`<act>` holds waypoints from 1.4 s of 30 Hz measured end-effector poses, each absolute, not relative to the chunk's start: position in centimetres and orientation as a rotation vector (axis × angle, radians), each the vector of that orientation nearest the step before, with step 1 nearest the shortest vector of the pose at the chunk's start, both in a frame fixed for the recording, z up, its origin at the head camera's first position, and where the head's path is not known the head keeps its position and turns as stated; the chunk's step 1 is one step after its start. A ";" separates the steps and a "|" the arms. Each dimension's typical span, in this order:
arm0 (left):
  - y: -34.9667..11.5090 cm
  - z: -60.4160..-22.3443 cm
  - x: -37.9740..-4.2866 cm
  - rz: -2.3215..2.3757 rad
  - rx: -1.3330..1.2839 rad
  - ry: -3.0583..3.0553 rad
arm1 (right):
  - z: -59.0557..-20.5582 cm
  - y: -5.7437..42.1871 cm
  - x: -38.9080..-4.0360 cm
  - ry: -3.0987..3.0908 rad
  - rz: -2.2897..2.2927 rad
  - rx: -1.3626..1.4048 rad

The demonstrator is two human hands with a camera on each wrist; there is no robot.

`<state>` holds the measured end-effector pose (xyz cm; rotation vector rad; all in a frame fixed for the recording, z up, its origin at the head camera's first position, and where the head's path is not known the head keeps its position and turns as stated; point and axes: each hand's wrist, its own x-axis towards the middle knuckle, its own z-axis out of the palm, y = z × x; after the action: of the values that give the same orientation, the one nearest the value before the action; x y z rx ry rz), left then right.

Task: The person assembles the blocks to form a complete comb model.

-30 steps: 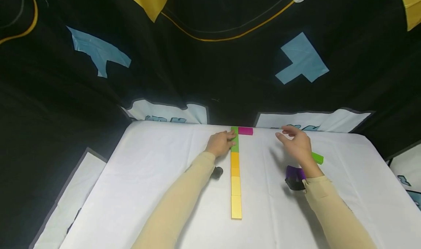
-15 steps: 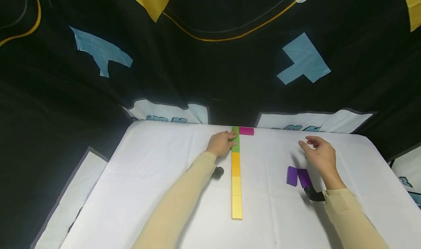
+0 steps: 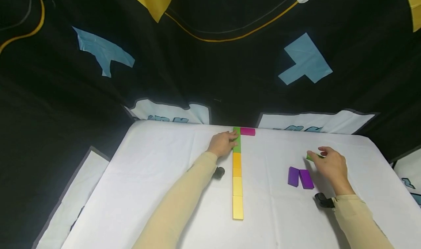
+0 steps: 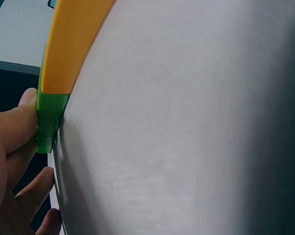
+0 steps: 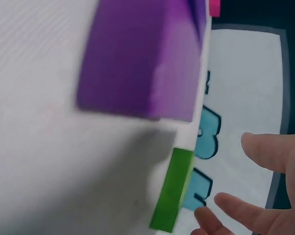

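Observation:
In the head view a straight row of flat rectangular blocks runs down the table: green blocks (image 3: 236,146) at the far end, then orange blocks (image 3: 236,161), then pale yellow blocks (image 3: 238,205). My left hand (image 3: 221,144) touches the green end, its thumb against the side in the left wrist view. A magenta block (image 3: 248,131) lies right of the row's far end. On the right, my right hand (image 3: 330,165) hovers over a loose green block (image 5: 172,191), thumb and fingers apart with nothing between them. Part of that block is hidden in the head view.
Two purple blocks (image 3: 306,179) lie side by side, left of my right hand. White cloth covers the table (image 3: 131,176). A dark curtain (image 3: 210,66) with blue and yellow patches hangs behind the far edge. A black wrist camera (image 3: 323,200) sits below the right hand.
My right hand has moved right and nearer, from beyond the purple blocks to over the loose green block. Both purple blocks now show fully. My left hand has stayed at the row's end.

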<state>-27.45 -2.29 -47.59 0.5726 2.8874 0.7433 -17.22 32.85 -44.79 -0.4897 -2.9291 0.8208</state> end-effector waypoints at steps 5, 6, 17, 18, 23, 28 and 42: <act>-2.3 -47.4 -27.4 0.737 0.571 2.883 | -45.2 33.3 -17.2 -3.001 0.706 -0.567; -2.3 -47.4 -27.4 0.737 0.571 2.882 | -45.2 33.3 -17.2 -3.017 0.687 -0.587; -2.3 -47.5 -27.4 0.738 0.594 2.885 | -45.4 33.5 -18.0 -3.118 0.615 -0.640; -2.3 -47.5 -27.4 0.743 0.595 2.885 | -45.5 33.4 -18.2 -3.115 0.606 -0.627; -2.3 -47.5 -27.5 0.761 0.575 2.878 | -45.9 33.1 -18.9 -3.084 0.605 -0.528; -2.2 -47.7 -27.6 0.743 0.563 2.876 | -46.1 33.0 -19.0 -3.075 0.640 -0.523; -2.3 -47.5 -27.4 0.740 0.585 2.883 | -46.1 33.1 -18.9 -3.099 0.633 -0.515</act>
<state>-27.43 -2.33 -47.50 0.5853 2.8827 0.7401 -18.91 33.10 -46.12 -0.5147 -3.0991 0.6333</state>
